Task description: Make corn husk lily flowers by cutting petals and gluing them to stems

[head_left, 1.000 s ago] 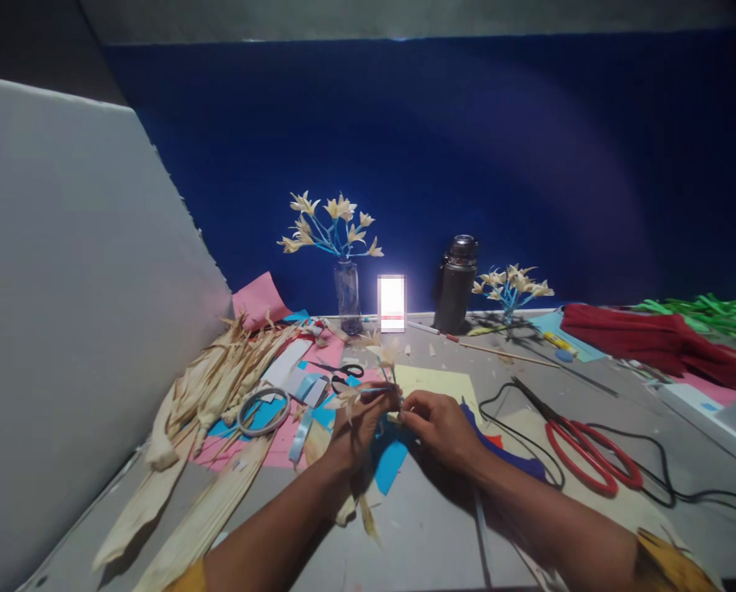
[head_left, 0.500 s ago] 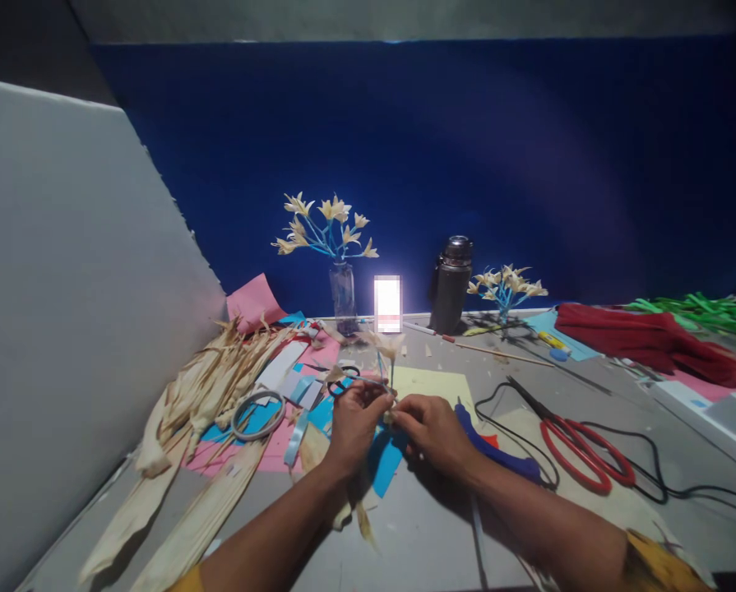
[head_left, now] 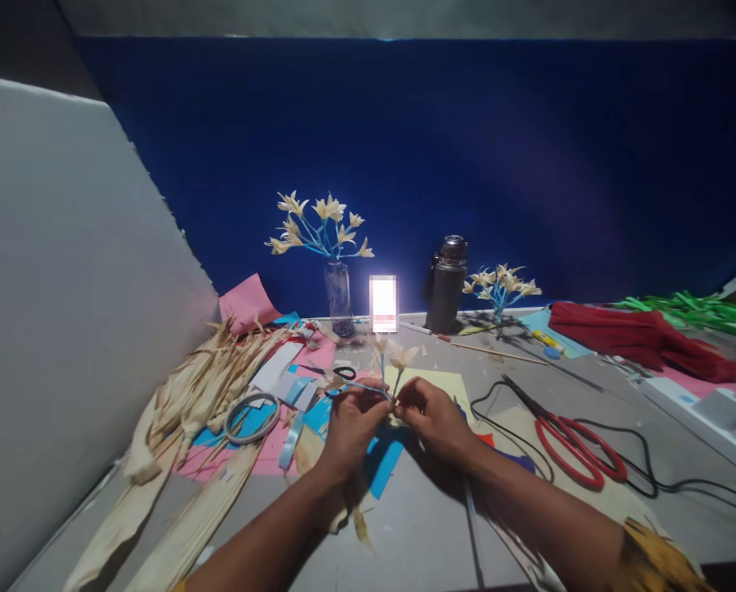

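Pale handmade flowers (head_left: 403, 357) on thin blue-wrapped stems stand up between my hands, above the table. My left hand (head_left: 356, 423) is closed, its thumb and fingers pinching the stems where they meet. Close against it, my right hand (head_left: 435, 418) pinches the same joint, with the fingertips of both hands nearly touching. The exact grip is partly hidden by the fingers. Under the hands lie a blue paper sheet (head_left: 385, 473) and a pale yellow sheet (head_left: 445, 385). Small black-handled scissors (head_left: 344, 373) rest just beyond my left hand.
Dried husks (head_left: 188, 386) and a tape roll (head_left: 225, 419) lie at left. Red-handled scissors (head_left: 571, 444), a black cord (head_left: 651, 473) and red cloth (head_left: 639, 337) are at right. A flower-filled glass bottle (head_left: 339, 300), a flask (head_left: 447, 284) and another bouquet (head_left: 502, 284) stand behind.
The view has shifted slightly, so the table things sit a little further left. The held flowers now stand apart, one leaning right. Both hands still pinch the stems.
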Demonstrator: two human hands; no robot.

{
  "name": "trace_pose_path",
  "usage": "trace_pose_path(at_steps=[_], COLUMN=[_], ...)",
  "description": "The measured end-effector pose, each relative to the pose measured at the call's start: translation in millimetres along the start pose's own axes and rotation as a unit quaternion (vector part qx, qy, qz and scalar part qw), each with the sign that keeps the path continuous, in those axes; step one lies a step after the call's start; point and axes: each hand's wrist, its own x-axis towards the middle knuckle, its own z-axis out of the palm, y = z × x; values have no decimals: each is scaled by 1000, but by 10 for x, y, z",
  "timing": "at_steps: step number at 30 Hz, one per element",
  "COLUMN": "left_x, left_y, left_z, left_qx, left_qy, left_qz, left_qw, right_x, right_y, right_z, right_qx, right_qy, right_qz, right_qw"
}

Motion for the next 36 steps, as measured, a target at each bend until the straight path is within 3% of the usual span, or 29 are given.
trace_pose_path(at_steps=[5, 9, 15, 25, 31, 36], left_x=[6, 9, 26, -61, -23, 17], left_y=[43, 33, 1, 172, 58, -14], left_z=[23, 3, -56, 44, -16, -54], left_qx=[-31, -38, 44, -42, -71, -119], left_qy=[18, 9, -5, -26, -31, -92], left_qz=[-17, -21, 19, -61, -93, -112], left_qw=[999, 999, 999, 997, 993, 982], right_x=[-10, 5, 16, 17, -3, 3], right_y=[-38, -80, -102, -70, -103, -59], right_z=[-34, -70, -54, -27, -33, -33], right_qx=[-29, 9, 64, 147, 146, 189], right_qy=[-18, -44, -36, -30, -53, -53], right_qz=[-11, -34, -29, 43, 46, 72], right_qw=[999, 998, 997, 988, 987, 978])
